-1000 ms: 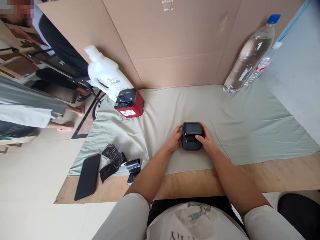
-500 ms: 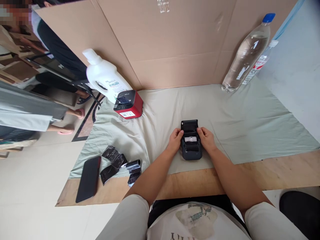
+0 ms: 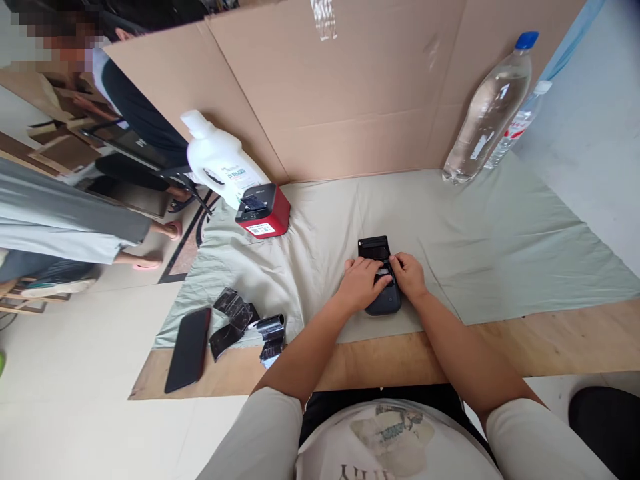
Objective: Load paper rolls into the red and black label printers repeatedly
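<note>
A small black portable printer [image 3: 384, 305] lies on the cloth in front of me, its lid [image 3: 373, 244] raised at the far end. My left hand [image 3: 361, 283] lies across the middle of the printer, fingers stretched over its compartment and thumb apart. A bit of the white paper roll [image 3: 383, 271] shows between the fingers; the rest of the compartment is hidden. My right hand [image 3: 409, 275] grips the printer's right side, thumb near the lid hinge.
Left of my arms lie crumpled black film strips [image 3: 234, 319], a small dark roll [image 3: 271, 327] and a phone [image 3: 188, 350]. Behind stand a red-black box-shaped device [image 3: 271, 215], a white jug [image 3: 226, 163], a cardboard panel [image 3: 340, 100] and water bottles [image 3: 490, 113]. Another person [image 3: 65, 213] is at the left.
My left hand has moved from the printer's left side onto its compartment, covering most of the roll. My right hand stays at the right side. The view has shifted slightly.
</note>
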The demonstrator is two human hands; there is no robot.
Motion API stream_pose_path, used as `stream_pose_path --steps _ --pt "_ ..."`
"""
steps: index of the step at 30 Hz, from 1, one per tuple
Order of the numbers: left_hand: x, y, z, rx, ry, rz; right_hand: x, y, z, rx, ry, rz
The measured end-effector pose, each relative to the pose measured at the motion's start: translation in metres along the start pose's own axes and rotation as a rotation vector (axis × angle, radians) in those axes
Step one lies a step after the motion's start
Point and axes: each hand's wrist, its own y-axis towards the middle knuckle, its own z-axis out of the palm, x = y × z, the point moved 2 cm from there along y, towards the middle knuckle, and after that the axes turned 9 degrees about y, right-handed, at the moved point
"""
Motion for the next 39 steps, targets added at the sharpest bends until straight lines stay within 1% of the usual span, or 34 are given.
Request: stream_pose_path --steps 2,4,6,9,11,14,16,19,23,26,29,32,34,36,37,39 --pt "-0.001 0.006 0.004 0.086 0.04 -0.007 -0.002 0.0 0.001 -0.003 -0.003 -0.009" --pt "0.002 0.014 0.007 0.146 0.045 -0.007 -0.003 0.0 0.001 0.002 -0.014 -0.011" --pt "0.004 0.024 0.01 0.168 0.04 0.003 -0.004 0.0 0.002 0.01 -0.025 -0.011" --pt "0.001 0.037 0.011 0.155 0.05 0.019 -0.004 0.001 0.002 0.015 -0.022 -0.013" --pt "-0.007 0.042 0.01 0.203 0.209 0.022 -0.004 0.001 0.002 0.017 -0.013 -0.016" --pt "-0.02 0.042 0.006 0.342 0.586 0.033 -0.005 0.002 0.001 0.024 0.002 -0.019" --pt "-0.027 0.039 0.001 0.384 0.702 0.019 -0.005 0.002 0.0 0.03 0.016 -0.022" --pt "-0.028 0.033 -0.005 0.353 0.699 -0.045 -0.006 0.002 0.0 0.034 0.031 -0.023" --pt "-0.021 0.028 -0.008 0.307 0.623 -0.083 -0.007 0.002 0.001 0.046 0.025 -0.031" --pt "-0.019 0.031 -0.01 0.322 0.557 -0.083 -0.006 0.001 0.001 0.084 0.029 -0.052" --pt "-0.026 0.035 -0.017 0.337 0.466 -0.099 -0.006 0.001 0.002 0.128 0.018 -0.078" --pt "-0.032 0.032 -0.036 0.316 0.398 -0.132 -0.008 0.001 0.002 0.156 -0.009 -0.092" --pt "-0.03 0.022 -0.058 0.272 0.34 -0.111 -0.009 0.001 0.002 0.15 -0.013 -0.098" --pt "-0.019 0.002 -0.089 0.235 0.286 -0.089 -0.011 0.001 0.003 0.129 -0.007 -0.101" --pt "-0.01 -0.012 -0.106 0.228 0.274 -0.102 -0.012 0.001 0.003 0.118 -0.004 -0.101" --pt "0.012 -0.046 -0.141 0.232 0.32 -0.197 -0.014 0.001 0.003 0.104 -0.001 -0.103"
